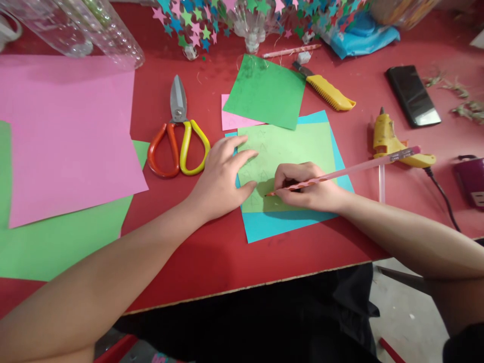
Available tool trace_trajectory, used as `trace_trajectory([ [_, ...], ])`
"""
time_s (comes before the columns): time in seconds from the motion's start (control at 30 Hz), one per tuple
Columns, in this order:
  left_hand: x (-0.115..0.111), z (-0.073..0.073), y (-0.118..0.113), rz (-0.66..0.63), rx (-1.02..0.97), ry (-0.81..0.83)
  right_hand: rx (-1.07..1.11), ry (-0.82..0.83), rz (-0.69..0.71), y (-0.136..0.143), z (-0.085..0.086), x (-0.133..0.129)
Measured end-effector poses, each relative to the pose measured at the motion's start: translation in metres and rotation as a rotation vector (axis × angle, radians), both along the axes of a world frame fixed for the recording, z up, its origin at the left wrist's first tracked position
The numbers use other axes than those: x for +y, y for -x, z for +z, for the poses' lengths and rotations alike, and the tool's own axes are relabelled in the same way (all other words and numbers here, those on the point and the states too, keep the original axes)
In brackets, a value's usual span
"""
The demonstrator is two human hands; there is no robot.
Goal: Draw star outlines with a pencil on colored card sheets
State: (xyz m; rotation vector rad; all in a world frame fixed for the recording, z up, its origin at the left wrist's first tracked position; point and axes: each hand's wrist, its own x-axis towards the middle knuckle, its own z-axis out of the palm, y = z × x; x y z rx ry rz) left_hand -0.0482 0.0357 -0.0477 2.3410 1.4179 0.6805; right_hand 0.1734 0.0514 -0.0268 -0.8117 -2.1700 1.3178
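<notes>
My right hand [308, 186] is closed round a pink pencil [351, 167], whose tip rests on a light green sheet [298, 143]. My left hand [225, 174] lies on the left edge of that sheet with its fingers spread and nothing in them. Faint pencil outlines of small stars show on the sheet's left part, beside my left fingers. Beneath it a blue sheet [264, 229] sticks out at the bottom and right. A dark green piece of paper [268, 91] and a pink piece [232, 116] lie just beyond.
Left of the sheets are scissors [178, 126] and large pink paper [71, 136] over green paper [49, 252]. To the right lie a yellow cutter [328, 92], a glue gun [389, 136] with a cord, and a phone [413, 96]. Star decorations [196, 22] stand at the back.
</notes>
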Motion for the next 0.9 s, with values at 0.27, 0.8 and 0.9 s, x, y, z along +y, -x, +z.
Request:
trace_trajectory([
  [0.27,0.0005,0.0004,0.0004,-0.008,0.012,0.001,-0.019,-0.051,-0.079,0.0030,-0.0027,0.0006],
  [0.8,0.0004,0.0010,0.0007,-0.012,-0.014,0.022,-0.017,-0.092,-0.117,0.0035,-0.0037,0.0014],
  [0.9,0.0002,0.0010,0.0006,-0.011,-0.021,0.026,-0.026,-0.095,-0.087,0.0030,-0.0021,0.0025],
])
